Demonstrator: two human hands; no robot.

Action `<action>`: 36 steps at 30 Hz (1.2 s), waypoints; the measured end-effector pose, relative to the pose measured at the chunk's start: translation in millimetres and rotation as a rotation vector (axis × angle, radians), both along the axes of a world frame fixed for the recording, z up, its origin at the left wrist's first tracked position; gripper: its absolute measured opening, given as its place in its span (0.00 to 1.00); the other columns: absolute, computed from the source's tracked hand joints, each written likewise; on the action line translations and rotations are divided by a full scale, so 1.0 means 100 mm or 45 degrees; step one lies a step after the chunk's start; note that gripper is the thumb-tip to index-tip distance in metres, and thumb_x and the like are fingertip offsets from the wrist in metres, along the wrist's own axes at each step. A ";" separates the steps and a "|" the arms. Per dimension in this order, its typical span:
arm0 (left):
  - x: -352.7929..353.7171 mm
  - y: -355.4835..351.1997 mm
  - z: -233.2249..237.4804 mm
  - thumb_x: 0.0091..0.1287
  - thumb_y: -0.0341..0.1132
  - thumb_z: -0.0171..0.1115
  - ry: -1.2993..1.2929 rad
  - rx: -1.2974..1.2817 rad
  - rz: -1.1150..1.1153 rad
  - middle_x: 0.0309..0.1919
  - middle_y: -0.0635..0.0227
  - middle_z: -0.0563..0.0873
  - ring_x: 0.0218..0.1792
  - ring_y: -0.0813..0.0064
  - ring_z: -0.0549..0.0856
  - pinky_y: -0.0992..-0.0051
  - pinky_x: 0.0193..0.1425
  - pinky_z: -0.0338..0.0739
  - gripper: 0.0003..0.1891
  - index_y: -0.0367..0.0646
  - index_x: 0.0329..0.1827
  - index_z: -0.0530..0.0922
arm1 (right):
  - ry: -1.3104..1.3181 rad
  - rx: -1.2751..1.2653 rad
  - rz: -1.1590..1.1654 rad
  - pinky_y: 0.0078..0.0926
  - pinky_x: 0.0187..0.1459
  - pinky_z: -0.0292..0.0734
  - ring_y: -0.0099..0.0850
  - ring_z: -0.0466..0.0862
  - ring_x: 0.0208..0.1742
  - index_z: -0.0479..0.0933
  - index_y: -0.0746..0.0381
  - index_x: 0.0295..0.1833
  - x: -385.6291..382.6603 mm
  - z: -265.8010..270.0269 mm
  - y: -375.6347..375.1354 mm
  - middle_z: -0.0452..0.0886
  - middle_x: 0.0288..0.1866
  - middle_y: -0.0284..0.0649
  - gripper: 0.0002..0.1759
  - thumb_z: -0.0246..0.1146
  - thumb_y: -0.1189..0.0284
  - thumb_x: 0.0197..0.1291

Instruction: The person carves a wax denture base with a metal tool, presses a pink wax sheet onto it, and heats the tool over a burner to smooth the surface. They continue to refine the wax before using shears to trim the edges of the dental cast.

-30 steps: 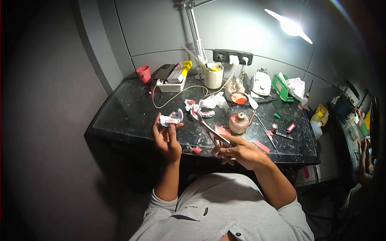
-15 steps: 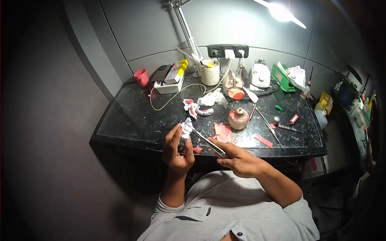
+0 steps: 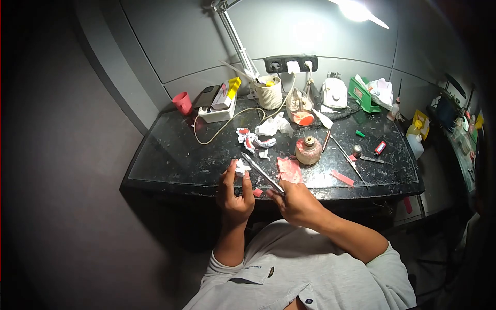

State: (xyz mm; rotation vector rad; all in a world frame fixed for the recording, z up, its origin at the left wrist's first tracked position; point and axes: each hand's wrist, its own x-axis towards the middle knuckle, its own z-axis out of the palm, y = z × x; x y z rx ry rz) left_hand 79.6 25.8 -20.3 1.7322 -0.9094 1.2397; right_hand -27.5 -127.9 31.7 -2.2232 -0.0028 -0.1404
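Near the front edge of the desk, my left hand (image 3: 236, 194) pinches a small, jagged white plaster-like piece (image 3: 241, 168) between the fingertips. My right hand (image 3: 297, 201) is wrapped round a long, slim metal tool (image 3: 264, 174); I cannot make out its exact kind. Its tip points up and left, just above the white piece. A small white fragment (image 3: 264, 154) lies on the desk beyond the tool. Behind it are white pieces with red parts (image 3: 249, 139). A pink sheet (image 3: 289, 170) lies right of the tool.
On the black desk (image 3: 170, 155) stand a glass spirit burner (image 3: 308, 152), a woven pot (image 3: 269, 94), a pink mug (image 3: 182, 103) and a green box (image 3: 364, 95). Thin tools (image 3: 349, 160) and a red tube (image 3: 380, 148) lie at the right. A lamp (image 3: 356, 9) shines overhead.
The tool has swung to a steeper angle, its tip now beyond the white piece. That piece looks smaller, and a white fragment now lies on the desk. The view has shifted slightly.
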 end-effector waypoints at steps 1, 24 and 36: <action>0.01 -0.01 -0.05 0.73 0.21 0.62 0.250 -0.199 -0.188 0.55 0.48 0.86 0.51 0.63 0.90 0.68 0.54 0.88 0.22 0.29 0.70 0.73 | 0.065 -0.039 0.003 0.43 0.33 0.75 0.50 0.81 0.26 0.76 0.68 0.51 0.01 0.02 -0.02 0.83 0.30 0.54 0.11 0.61 0.69 0.77; 0.08 0.17 0.09 0.79 0.26 0.54 0.918 -0.706 -1.079 0.49 0.48 0.86 0.50 0.55 0.90 0.52 0.64 0.84 0.23 0.29 0.74 0.66 | 0.030 -0.244 0.184 0.44 0.51 0.75 0.50 0.79 0.42 0.54 0.48 0.87 -0.28 0.09 -0.19 0.75 0.43 0.53 0.38 0.61 0.67 0.77; 0.07 0.02 0.02 0.83 0.36 0.53 1.021 -0.739 -1.194 0.50 0.51 0.83 0.53 0.47 0.90 0.60 0.57 0.90 0.25 0.33 0.77 0.61 | 0.034 -0.257 0.037 0.52 0.44 0.79 0.57 0.86 0.43 0.74 0.65 0.58 -0.18 -0.14 -0.09 0.84 0.39 0.59 0.15 0.62 0.66 0.76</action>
